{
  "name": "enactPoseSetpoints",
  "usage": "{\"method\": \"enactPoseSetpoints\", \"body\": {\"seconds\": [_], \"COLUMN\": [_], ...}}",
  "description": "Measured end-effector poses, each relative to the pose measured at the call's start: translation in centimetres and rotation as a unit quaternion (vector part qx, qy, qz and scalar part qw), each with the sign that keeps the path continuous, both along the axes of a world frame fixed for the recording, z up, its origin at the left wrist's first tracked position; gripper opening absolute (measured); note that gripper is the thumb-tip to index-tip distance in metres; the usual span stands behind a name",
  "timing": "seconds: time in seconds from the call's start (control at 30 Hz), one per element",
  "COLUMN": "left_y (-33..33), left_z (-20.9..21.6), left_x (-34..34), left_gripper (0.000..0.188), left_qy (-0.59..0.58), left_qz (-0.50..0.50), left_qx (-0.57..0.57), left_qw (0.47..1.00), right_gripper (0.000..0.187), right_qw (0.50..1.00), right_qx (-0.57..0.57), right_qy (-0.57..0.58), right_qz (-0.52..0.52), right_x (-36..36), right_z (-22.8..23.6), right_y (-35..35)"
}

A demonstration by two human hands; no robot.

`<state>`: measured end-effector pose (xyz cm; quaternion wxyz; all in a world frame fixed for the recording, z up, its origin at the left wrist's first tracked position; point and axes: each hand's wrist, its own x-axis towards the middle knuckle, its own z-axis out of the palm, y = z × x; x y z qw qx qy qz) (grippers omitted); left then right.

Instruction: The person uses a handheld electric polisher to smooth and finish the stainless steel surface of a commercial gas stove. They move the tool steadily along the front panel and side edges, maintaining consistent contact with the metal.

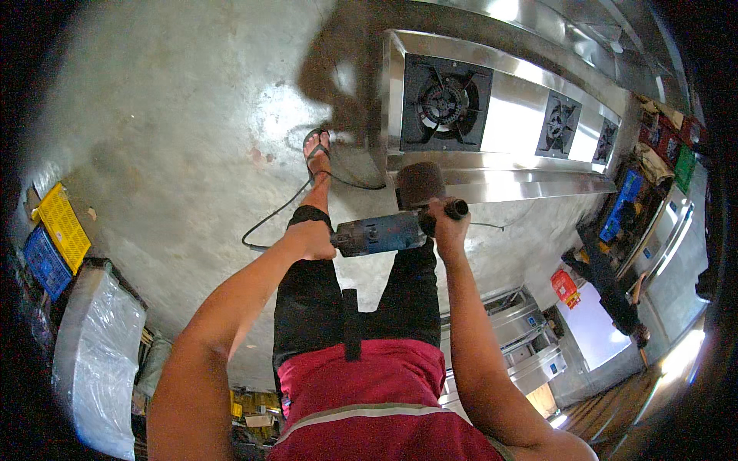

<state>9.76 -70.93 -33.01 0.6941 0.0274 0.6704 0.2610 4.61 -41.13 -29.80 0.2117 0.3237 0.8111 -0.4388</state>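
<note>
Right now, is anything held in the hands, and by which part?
Yes: a blue power polisher. The left hand grips the rear of its body; the right hand grips the black side handle near its head, against the steel stove unit.

Both forearms reach forward; the left hand (310, 240) and right hand (447, 221) each hold a closed grip.

The left hand (310, 239) grips the rear body of a blue-grey electric angle grinder (380, 233), while the right hand (444, 221) clasps its black side handle (455, 209). Its dark round disc (420, 184) meets the front edge of a long stainless-steel three-burner stove (507, 123), standing on a grey concrete floor (177, 123).
</note>
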Motion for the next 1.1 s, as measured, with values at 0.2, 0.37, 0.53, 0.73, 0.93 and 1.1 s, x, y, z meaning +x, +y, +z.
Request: {"method": "enactPoseSetpoints", "body": {"seconds": [0.2, 0.37, 0.53, 0.73, 0.93, 1.1], "left_y": [5.1, 5.1, 0.5, 3.3, 5.7, 1.7], "left_z": [-1.8, -2.0, -0.9, -1.6, -2.7, -0.8], "left_x": [-0.5, 0.1, 2.0, 1.0, 0.6, 2.3], "left_gripper": [0.048, 0.047, 0.055, 0.046, 0.047, 0.052], "left_qy": [0.028, 0.017, 0.035, 0.046, 0.029, 0.041], "left_qz": [0.04, 0.035, 0.018, 0.038, 0.03, 0.03], "left_qx": [0.065, 0.055, 0.014, 0.031, 0.061, 0.027], "left_qw": [0.997, 0.998, 0.999, 0.998, 0.997, 0.998], "right_gripper": [0.017, 0.014, 0.018, 0.022, 0.014, 0.017], "right_qw": [0.999, 0.998, 1.0, 1.0, 1.0, 0.998], "right_qx": [-0.002, -0.009, 0.016, 0.005, 0.008, 0.025], "right_qy": [0.024, 0.034, 0.021, 0.02, 0.026, 0.024], "right_qz": [-0.037, -0.059, -0.003, -0.017, -0.013, 0.048], "right_x": [-2.3, -1.2, 0.9, -1.2, -1.2, 1.2], "right_z": [1.4, 1.0, -0.2, 0.7, 1.0, 0.3], "right_y": [4.3, 4.4, 0.8, 2.6, 5.0, 1.3]}}
